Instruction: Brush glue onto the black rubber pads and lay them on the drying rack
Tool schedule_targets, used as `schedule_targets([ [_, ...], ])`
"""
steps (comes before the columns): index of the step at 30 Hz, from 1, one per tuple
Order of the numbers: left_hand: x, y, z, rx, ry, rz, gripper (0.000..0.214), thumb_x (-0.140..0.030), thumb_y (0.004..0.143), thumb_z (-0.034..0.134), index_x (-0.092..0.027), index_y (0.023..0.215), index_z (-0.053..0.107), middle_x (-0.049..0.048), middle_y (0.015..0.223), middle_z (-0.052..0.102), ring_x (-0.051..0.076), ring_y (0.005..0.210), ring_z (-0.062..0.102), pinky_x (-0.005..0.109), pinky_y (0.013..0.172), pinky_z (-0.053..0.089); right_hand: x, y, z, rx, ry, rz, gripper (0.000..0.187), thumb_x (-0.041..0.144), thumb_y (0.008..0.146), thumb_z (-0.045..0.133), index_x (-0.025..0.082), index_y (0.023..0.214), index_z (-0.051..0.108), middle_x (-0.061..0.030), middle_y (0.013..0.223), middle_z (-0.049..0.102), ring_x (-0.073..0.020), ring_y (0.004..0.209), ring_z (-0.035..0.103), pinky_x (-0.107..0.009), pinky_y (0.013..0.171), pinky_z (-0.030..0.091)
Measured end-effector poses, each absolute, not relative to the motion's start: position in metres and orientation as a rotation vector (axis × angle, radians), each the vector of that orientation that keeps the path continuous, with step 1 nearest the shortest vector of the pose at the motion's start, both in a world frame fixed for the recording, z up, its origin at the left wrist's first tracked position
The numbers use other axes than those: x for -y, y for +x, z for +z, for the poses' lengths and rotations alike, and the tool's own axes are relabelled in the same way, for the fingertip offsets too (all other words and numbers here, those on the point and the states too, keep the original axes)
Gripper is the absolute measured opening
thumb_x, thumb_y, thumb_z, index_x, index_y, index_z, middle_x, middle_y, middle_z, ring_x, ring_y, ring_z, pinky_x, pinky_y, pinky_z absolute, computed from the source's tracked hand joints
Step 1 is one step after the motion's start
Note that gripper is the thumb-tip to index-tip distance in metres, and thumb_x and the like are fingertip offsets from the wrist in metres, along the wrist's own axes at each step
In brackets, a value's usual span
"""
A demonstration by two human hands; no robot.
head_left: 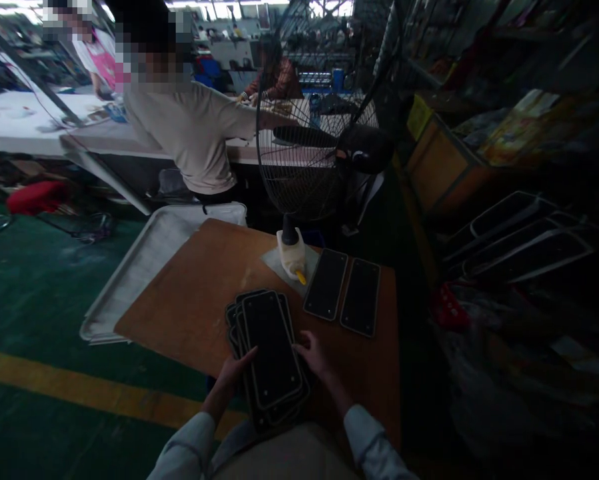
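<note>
A fanned stack of several dark rectangular panels with pale rims (272,347) lies on a brown wooden board (194,293) in front of me. My left hand (234,375) rests against the stack's near left edge, fingers laid along it. My right hand (313,352) touches the stack's right edge with curled fingers. Two more dark panels (343,292) lie side by side farther right on the board. A white glue bottle with a yellow tip (292,257) lies on a pale sheet just behind the stack.
A large standing fan (309,133) rises behind the board. A white tray (144,260) sits at the board's left. A person in a beige shirt (194,133) works at a long white table (24,127). More panels (519,233) lean on dark shelving at right.
</note>
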State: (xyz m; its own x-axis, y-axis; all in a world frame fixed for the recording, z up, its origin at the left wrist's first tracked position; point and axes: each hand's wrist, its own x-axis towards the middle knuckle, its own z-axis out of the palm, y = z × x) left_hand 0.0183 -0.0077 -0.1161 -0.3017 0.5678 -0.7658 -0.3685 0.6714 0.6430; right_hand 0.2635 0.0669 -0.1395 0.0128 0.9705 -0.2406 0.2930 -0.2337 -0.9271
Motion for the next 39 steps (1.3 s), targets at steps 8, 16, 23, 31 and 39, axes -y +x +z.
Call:
schedule_targets([
  [8, 0.014, 0.009, -0.104, -1.478, 0.174, 0.91, 0.053, -0.039, 0.071, 0.082, -0.007, 0.11, 0.066, 0.0188, 0.098, 0.077, 0.03, 0.083, 0.075, 0.039, 0.073, 0.064, 0.008, 0.18, -0.148, 1.504, -1.731, 0.898, 0.074, 0.028, 0.063, 0.082, 0.025, 0.129, 0.049, -0.0136, 0.137, 0.053, -0.0359, 0.127, 0.05, -0.051, 0.104, 0.041],
  [16, 0.024, -0.011, -0.112, -1.452, 0.275, 0.913, 0.056, -0.036, 0.068, 0.084, -0.01, 0.113, 0.064, 0.0173, 0.104, 0.076, 0.03, 0.089, 0.074, 0.041, 0.078, 0.063, 0.02, 0.157, -0.143, 1.338, -1.858, 0.893, 0.056, 0.02, 0.052, 0.087, 0.023, 0.099, 0.057, -0.008, 0.112, 0.058, -0.0308, 0.106, 0.059, -0.043, 0.092, 0.048],
  [23, 0.031, -0.023, -0.119, -1.382, 0.264, 0.883, 0.055, -0.036, 0.071, 0.083, -0.012, 0.116, 0.062, 0.0165, 0.109, 0.075, 0.028, 0.091, 0.074, 0.039, 0.08, 0.062, 0.025, 0.143, -0.138, 1.221, -1.94, 0.827, 0.049, 0.024, 0.053, 0.087, 0.023, 0.09, 0.055, -0.0046, 0.101, 0.06, -0.0284, 0.098, 0.06, -0.038, 0.087, 0.048],
  [31, 0.034, -0.02, -0.109, -1.411, 0.32, 0.905, 0.055, -0.032, 0.071, 0.082, -0.011, 0.117, 0.062, 0.0146, 0.096, 0.077, 0.026, 0.082, 0.075, 0.037, 0.075, 0.063, 0.015, 0.136, -0.135, 1.061, -1.93, 1.003, 0.053, 0.025, 0.041, 0.089, 0.02, 0.084, 0.058, -0.0129, 0.112, 0.061, -0.0363, 0.11, 0.058, -0.045, 0.097, 0.045],
  [39, 0.04, -0.021, -0.099, -1.406, 0.257, 0.746, 0.052, -0.032, 0.071, 0.082, -0.009, 0.114, 0.065, 0.0158, 0.091, 0.078, 0.032, 0.084, 0.075, 0.041, 0.072, 0.064, 0.03, 0.189, -0.126, 0.871, -1.588, 1.323, 0.045, 0.044, 0.067, 0.075, 0.022, 0.105, 0.064, -0.0061, 0.104, 0.074, -0.028, 0.097, 0.069, -0.043, 0.087, 0.055],
])
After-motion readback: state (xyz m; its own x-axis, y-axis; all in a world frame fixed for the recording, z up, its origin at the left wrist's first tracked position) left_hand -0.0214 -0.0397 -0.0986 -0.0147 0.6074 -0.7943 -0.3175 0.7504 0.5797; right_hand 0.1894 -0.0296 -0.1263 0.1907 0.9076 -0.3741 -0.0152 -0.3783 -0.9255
